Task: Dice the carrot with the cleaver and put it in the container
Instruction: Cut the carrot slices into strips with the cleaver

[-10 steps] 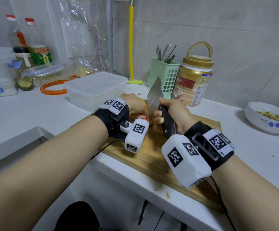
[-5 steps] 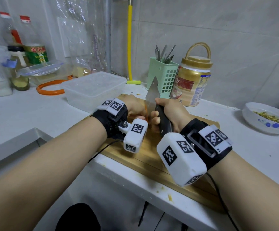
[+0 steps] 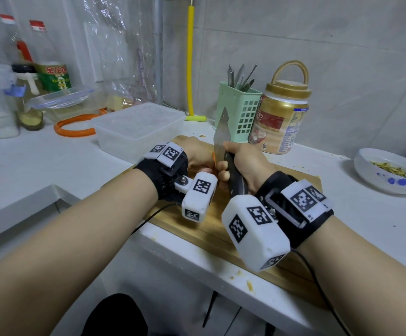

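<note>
Take the green utensil holder [image 3: 239, 110] at the back of your tabletop [image 3: 367, 214] as the landmark: metal utensils [image 3: 242, 76] stand in it, and the gold-lidded jar [image 3: 282, 117] sits just beside it on the right. Well to its right you have a shallow white bowl [image 3: 388, 170] with yellowish scraps inside. Just left of the holder a yellow pole [image 3: 191, 57] stands against the wall, and further left lie an orange ring [image 3: 73, 128] and some oil bottles [image 3: 54, 76].
</note>
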